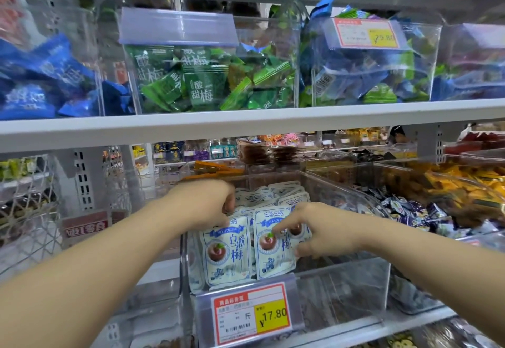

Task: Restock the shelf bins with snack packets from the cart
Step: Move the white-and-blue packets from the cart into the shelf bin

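- Head view: both hands reach into a clear bin [341,287] on the lower shelf, forearms coming in from the bottom corners.
- Left hand [207,203]: fingers curled down over the top edge of the left packet [226,252] and gripping it, with the thumb side toward the right hand.
- Right hand [314,227]: pinches the right packet [273,249], forefinger on its printed front and thumb at its lower right edge.
- Both packets are white and blue with a red plum picture. They stand upright side by side between the hands, touching, at the bin's front left.
- Behind the hands, more packets of the same kind [284,192] stand in rows in the same bin.
- Below the hands, a price tag [251,315] reading 17.80 is fixed to the bin's front.
- Right of the right hand, a neighbouring bin holds dark purple sweets [410,211], and orange packs [464,181] lie beyond them.
- Above the hands, the upper shelf [246,123] carries a bin of green packs [207,80], with blue packs [41,80] to its left.
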A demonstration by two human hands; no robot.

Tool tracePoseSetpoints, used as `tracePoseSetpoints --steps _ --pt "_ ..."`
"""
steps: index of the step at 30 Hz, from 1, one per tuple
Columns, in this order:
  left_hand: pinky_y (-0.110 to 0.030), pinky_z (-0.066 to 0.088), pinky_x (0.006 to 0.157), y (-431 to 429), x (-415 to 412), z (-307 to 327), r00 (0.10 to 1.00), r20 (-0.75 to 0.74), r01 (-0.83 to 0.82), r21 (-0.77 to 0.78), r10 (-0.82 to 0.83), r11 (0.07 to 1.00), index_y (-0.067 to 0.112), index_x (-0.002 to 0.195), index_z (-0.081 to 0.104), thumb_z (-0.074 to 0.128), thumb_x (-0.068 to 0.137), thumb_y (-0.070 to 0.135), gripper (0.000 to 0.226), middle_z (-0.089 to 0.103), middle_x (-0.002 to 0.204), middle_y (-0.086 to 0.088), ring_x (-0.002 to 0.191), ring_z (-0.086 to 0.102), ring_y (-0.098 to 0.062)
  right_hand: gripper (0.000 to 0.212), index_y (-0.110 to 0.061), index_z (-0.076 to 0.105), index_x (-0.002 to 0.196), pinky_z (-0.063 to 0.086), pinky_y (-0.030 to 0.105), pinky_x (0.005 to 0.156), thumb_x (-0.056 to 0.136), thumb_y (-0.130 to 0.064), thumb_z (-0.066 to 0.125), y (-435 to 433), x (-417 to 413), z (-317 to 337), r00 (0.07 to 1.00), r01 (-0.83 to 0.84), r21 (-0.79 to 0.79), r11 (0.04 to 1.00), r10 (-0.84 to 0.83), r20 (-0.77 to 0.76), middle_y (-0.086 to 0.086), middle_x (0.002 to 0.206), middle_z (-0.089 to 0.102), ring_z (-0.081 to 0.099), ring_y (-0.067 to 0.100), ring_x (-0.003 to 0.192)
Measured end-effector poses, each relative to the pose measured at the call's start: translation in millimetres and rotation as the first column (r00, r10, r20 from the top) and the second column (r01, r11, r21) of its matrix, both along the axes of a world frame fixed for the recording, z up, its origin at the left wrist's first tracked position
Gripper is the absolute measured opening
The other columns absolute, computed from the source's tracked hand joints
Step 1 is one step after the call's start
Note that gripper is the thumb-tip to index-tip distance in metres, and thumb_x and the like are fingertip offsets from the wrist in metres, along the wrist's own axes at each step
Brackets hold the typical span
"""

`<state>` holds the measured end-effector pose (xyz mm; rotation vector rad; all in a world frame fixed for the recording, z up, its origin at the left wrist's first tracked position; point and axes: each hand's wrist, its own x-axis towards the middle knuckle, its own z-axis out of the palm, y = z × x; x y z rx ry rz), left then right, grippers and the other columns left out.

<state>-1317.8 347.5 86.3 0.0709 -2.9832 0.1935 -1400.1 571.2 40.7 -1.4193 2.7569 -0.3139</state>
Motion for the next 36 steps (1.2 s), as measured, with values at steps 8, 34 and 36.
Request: tracePoseSetpoints --steps 8,34,36 --pt "-0.033 0.057 0.078 -3.7 -4.3 -4.6 1.0 -0.004 -0.018 0.044 0.018 0.999 0.035 0.081 0.068 0.053 0.091 0.002 0.037 0.063 0.091 0.018 0.084 0.061 -0.006 0.035 -0.03 0.067 0.128 0.053 0.042 0.098 0.094 -0.019 0.066 -41.4 19.0 -5.4 0.924 -0.244 0.115 0.963 0.195 0.33 -0.002 0.118 0.072 0.067 0.023 0.107" --pt "-0.026 0.047 0.068 -2.2 -1.3 -7.4 1.0 -0.023 0.004 0.135 -0.001 0.991 0.039 0.084 0.068 0.054 0.092 0.009 0.035 0.062 0.097 0.017 0.086 0.06 -0.007 0.046 -0.003 0.061 0.131 0.04 0.003 0.049 0.088 0.014 0.06 -42.0 27.8 -7.5 0.73 -0.104 -0.132 0.986 0.165 0.663 -0.02 0.073 0.069 0.058 -0.009 0.057" --pt "-0.024 0.045 0.065 -1.8 -0.8 -7.0 1.0 -0.015 -0.003 0.144 0.005 0.99 0.038 0.085 0.069 0.053 0.093 0.01 0.033 0.062 0.098 0.017 0.088 0.061 -0.007 0.034 -0.007 0.07 0.12 0.036 0.002 0.05 0.089 0.007 0.064 -46.2 30.3 -11.5 0.84 -0.115 -0.129 0.985 0.166 0.517 -0.023 0.054 0.062 0.054 -0.009 0.048"
